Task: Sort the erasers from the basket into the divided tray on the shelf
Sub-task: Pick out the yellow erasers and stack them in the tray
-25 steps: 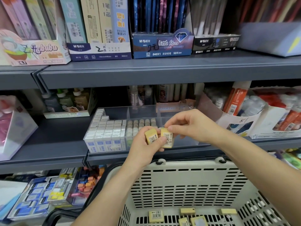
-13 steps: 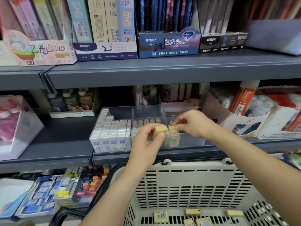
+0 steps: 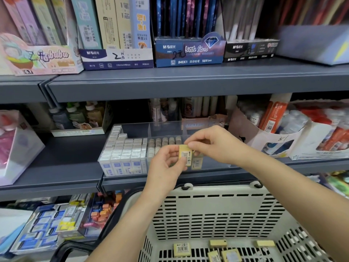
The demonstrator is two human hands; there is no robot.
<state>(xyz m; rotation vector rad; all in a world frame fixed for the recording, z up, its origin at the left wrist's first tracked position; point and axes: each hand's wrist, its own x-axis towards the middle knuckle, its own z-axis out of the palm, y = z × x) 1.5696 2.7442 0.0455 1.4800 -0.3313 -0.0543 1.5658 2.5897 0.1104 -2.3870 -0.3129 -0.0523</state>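
basket (image 3: 217, 192): at 6 o'clock in your view, loose erasers (image 3: 182, 249) on its floor.
divided tray (image 3: 166, 129): on the shelf (image 3: 170, 82), at 12 o'clock from the basket.
right hand (image 3: 213, 144): your fingertips pinch the yellow eraser (image 3: 186, 155) at its top edge.
left hand (image 3: 166, 166): your thumb and curled fingers grip it from 8 o'clock.
yellow eraser: upright, at the tray's front wall.
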